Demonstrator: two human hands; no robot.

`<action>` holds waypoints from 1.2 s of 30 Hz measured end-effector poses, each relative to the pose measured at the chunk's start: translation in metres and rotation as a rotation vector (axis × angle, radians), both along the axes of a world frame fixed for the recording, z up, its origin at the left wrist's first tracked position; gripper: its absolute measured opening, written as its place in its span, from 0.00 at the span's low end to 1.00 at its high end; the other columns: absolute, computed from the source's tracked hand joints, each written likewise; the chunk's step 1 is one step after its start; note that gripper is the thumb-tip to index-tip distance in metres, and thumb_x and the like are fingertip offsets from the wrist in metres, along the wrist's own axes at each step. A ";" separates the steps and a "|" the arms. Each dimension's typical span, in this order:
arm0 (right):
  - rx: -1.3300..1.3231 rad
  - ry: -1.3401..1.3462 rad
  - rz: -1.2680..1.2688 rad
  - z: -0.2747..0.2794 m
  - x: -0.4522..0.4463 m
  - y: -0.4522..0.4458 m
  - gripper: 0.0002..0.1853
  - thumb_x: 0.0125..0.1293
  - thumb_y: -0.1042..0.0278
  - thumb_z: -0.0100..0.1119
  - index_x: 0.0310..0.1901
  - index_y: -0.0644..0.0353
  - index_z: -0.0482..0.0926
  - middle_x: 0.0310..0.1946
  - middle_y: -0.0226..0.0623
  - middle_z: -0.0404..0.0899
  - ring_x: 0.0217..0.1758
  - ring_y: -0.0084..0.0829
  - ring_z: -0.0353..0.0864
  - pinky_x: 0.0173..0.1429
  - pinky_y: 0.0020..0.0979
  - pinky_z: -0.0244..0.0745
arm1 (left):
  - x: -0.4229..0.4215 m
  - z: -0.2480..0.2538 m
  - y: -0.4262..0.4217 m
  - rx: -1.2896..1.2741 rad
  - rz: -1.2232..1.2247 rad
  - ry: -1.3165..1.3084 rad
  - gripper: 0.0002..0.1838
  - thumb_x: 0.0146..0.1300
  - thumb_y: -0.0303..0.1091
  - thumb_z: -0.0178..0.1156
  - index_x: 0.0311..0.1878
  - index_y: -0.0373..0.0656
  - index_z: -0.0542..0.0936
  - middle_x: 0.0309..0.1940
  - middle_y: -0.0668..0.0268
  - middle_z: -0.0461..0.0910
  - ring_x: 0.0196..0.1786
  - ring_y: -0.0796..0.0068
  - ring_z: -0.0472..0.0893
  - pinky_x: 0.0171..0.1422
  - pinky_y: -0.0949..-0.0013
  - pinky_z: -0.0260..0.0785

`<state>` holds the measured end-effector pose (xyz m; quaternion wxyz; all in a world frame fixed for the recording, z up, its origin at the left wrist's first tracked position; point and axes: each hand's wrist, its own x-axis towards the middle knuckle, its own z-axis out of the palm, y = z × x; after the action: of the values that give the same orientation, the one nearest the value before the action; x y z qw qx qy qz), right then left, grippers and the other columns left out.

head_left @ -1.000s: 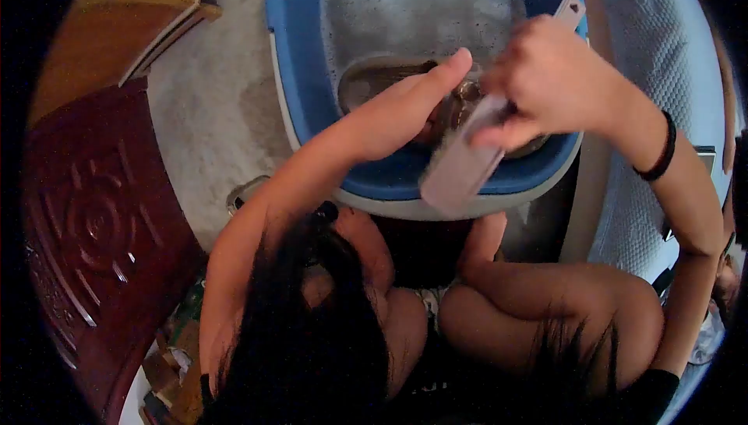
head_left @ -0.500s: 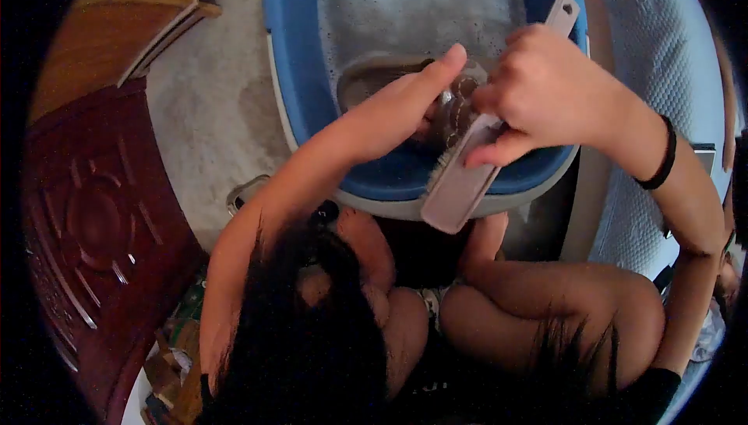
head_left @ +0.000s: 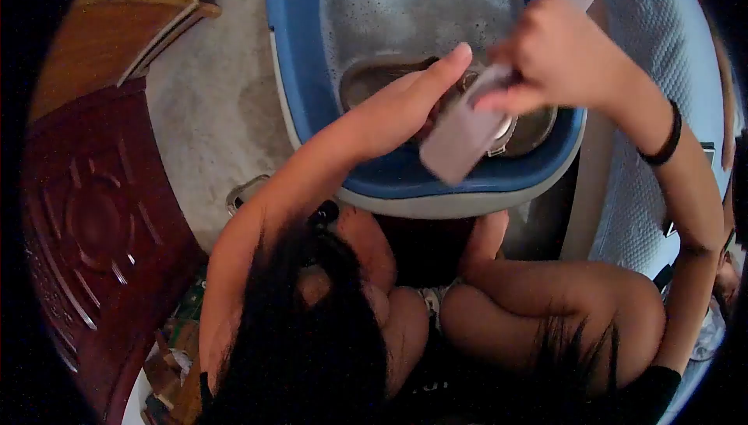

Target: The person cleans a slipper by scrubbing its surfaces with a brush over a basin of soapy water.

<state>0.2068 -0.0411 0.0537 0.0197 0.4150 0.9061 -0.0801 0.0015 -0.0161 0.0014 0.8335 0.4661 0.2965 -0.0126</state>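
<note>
Over the blue basin, our right hand clenches the scrub brush, slanting above a brown item inside the basin's near end; our left hand angles in, thumb extended, fingers hidden: we cannot tell its grip.

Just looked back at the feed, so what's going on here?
A person's right hand grips a pale brush, slanted across a brown item in a blue tub of sudsy water. The left hand is at the item, its fingers mostly hidden. Whether the bristles touch it, I can't tell.
</note>
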 end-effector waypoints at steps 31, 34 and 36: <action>0.044 -0.026 -0.023 -0.003 0.011 0.012 0.29 0.52 0.36 0.56 0.14 0.58 0.74 0.09 0.41 0.67 0.16 0.43 0.70 0.22 0.36 0.64 | 0.002 -0.007 0.000 0.023 -0.015 0.018 0.40 0.63 0.69 0.31 0.55 0.40 0.71 0.38 0.64 0.77 0.37 0.79 0.74 0.39 0.77 0.66; 0.006 0.041 0.060 -0.006 -0.007 -0.015 0.28 0.50 0.36 0.57 0.13 0.57 0.74 0.09 0.39 0.67 0.16 0.43 0.70 0.23 0.36 0.64 | 0.007 -0.013 -0.006 -0.052 -0.041 -0.043 0.39 0.64 0.68 0.31 0.53 0.41 0.72 0.38 0.64 0.76 0.36 0.80 0.73 0.37 0.78 0.65; -0.064 0.081 0.105 -0.003 -0.017 -0.019 0.29 0.50 0.35 0.57 0.13 0.57 0.73 0.08 0.39 0.67 0.16 0.43 0.70 0.23 0.36 0.64 | 0.002 -0.018 0.002 -0.023 -0.127 0.026 0.39 0.64 0.68 0.30 0.52 0.41 0.72 0.37 0.65 0.76 0.35 0.80 0.73 0.35 0.78 0.64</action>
<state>0.1895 -0.0599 0.0504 0.0003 0.3627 0.9235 -0.1247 0.0031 -0.0139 -0.0168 0.8324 0.4740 0.2771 -0.0749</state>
